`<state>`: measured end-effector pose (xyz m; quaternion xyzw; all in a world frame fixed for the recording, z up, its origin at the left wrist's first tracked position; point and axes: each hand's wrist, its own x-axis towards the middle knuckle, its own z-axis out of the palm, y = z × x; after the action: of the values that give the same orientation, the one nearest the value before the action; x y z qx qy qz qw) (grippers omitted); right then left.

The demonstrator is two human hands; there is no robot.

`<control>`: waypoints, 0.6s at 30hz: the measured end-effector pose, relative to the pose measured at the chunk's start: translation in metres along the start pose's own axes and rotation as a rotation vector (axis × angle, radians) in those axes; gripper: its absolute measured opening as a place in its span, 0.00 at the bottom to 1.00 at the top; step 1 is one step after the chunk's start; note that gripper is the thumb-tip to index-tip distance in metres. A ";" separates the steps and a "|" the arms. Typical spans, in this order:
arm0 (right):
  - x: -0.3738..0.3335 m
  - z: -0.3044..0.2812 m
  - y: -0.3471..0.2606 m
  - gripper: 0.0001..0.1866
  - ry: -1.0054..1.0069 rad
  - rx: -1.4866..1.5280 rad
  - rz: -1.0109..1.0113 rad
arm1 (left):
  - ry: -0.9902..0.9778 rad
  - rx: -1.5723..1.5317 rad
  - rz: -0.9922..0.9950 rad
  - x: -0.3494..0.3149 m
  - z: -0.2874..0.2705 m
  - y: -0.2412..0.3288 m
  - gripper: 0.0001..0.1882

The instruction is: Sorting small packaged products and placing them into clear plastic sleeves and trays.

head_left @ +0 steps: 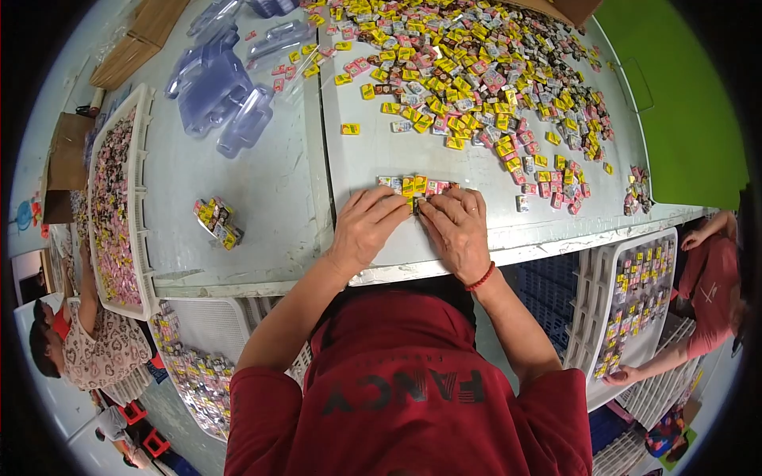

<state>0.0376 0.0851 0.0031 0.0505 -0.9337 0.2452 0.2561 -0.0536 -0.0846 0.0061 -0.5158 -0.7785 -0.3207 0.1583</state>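
Note:
Near the table's front edge, both my hands close in on a short row of small printed boxes (415,184), yellow, pink and white. My left hand (363,228) has its bent fingers pressed to the left end and front of the row. From the other side my right hand (460,234), a red beaded bracelet at its wrist, pinches at the front and right end. My fingertips partly hide the boxes. Beyond them spreads a big pile of loose small boxes (476,87) in yellow, pink, brown and white.
To the left lie clear plastic trays (210,91) and a filled pack (217,222). A white crate (143,198) of small boxes stands past the left edge. Filled crates (214,389) stand below the table. A co-worker's hand (623,375) touches the crate (583,317) at right.

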 end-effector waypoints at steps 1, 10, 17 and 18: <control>0.000 0.000 0.000 0.14 -0.001 -0.004 0.001 | -0.007 0.001 0.000 0.000 -0.001 0.000 0.11; 0.001 -0.001 0.002 0.15 0.022 0.045 0.012 | 0.047 -0.078 -0.145 -0.002 0.003 0.001 0.13; 0.025 0.000 0.006 0.14 0.055 -0.045 0.016 | -0.011 -0.025 0.008 0.009 0.021 -0.017 0.14; 0.027 0.001 0.006 0.14 0.020 -0.062 0.011 | 0.006 -0.029 -0.004 0.006 0.023 -0.018 0.13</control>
<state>0.0126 0.0906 0.0134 0.0350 -0.9384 0.2183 0.2657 -0.0707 -0.0694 -0.0138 -0.5157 -0.7742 -0.3339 0.1522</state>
